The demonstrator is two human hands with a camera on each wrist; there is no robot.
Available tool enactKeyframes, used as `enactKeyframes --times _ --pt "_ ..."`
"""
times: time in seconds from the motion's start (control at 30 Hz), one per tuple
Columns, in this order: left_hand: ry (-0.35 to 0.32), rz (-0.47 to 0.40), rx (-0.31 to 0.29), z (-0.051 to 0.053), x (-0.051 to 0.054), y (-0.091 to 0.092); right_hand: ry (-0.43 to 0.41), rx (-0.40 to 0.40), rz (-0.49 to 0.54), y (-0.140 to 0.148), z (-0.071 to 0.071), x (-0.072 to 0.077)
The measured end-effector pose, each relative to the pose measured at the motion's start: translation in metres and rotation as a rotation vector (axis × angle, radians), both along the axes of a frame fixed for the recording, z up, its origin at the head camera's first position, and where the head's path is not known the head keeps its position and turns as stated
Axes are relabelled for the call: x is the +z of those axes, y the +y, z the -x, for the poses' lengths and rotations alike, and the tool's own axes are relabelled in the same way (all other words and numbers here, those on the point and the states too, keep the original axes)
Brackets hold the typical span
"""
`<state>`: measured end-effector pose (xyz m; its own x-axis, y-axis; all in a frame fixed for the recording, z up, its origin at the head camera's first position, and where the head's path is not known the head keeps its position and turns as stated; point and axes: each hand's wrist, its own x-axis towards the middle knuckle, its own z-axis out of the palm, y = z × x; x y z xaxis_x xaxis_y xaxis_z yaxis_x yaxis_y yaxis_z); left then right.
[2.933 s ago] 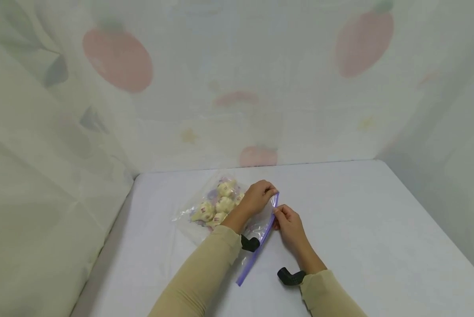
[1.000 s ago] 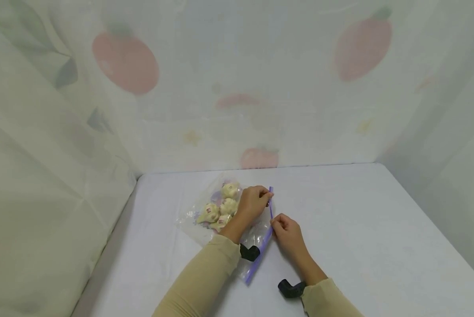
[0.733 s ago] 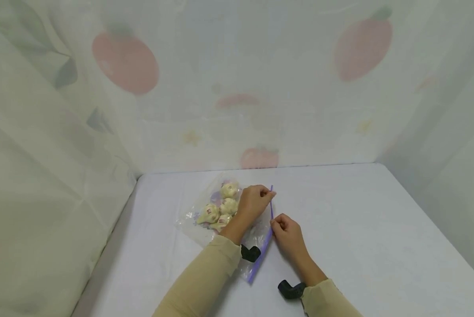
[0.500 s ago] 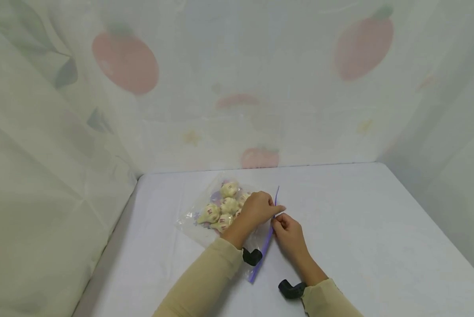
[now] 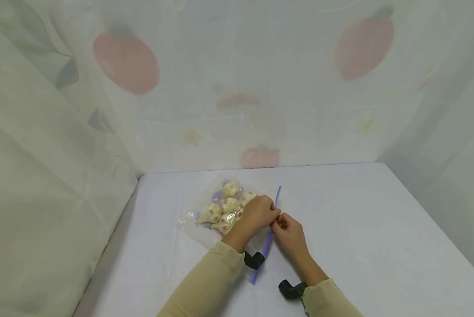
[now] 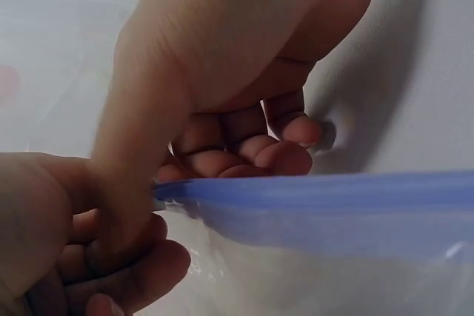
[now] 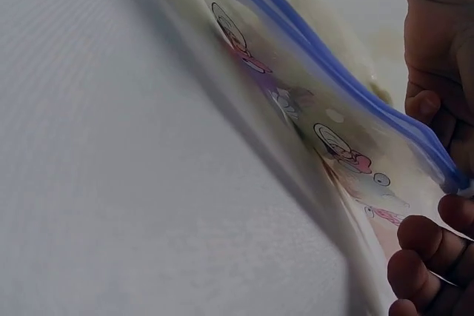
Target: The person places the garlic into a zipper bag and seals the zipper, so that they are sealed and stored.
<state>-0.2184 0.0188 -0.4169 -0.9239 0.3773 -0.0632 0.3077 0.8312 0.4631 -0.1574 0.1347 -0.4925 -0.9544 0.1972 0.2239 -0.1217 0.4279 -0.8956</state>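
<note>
A clear zip-top plastic bag with a purple zip strip lies on the table, holding several cream bulbs that look like garlic. My left hand reaches over the bag and pinches the strip between thumb and curled fingers. Just below it, my right hand pinches the same strip, and the fingertips of both hands meet. The left wrist view shows the blue-looking strip running up to the fingers. Small cartoon prints mark the bag in the right wrist view. Part of the bulbs is hidden behind the left hand.
The bag rests on a white-covered table. Behind the table hangs a pale curtain with fruit prints, and another curtain runs along the left side. A black mount sits at the right wrist.
My left hand has slid down the zip strip from its far end to the right hand, leaving the far end standing free. The right hand has shifted slightly down since the first frame.
</note>
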Motion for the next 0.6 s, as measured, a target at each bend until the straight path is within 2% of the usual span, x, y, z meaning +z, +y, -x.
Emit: enactKeyframes --times 0.13,0.3,0.6 --pt "0.025 -0.032 -0.011 -0.001 -0.003 0.002 -0.005 -0.029 -0.053 0.001 0.0 0.0" --pt "0.058 -0.125 -0.016 -0.001 -0.01 0.005 -0.008 -0.062 -0.062 0.003 0.001 0.001" --pt "0.114 -0.29 0.068 0.006 -0.023 0.001 -0.04 -0.01 -0.051 0.002 0.0 0.003"
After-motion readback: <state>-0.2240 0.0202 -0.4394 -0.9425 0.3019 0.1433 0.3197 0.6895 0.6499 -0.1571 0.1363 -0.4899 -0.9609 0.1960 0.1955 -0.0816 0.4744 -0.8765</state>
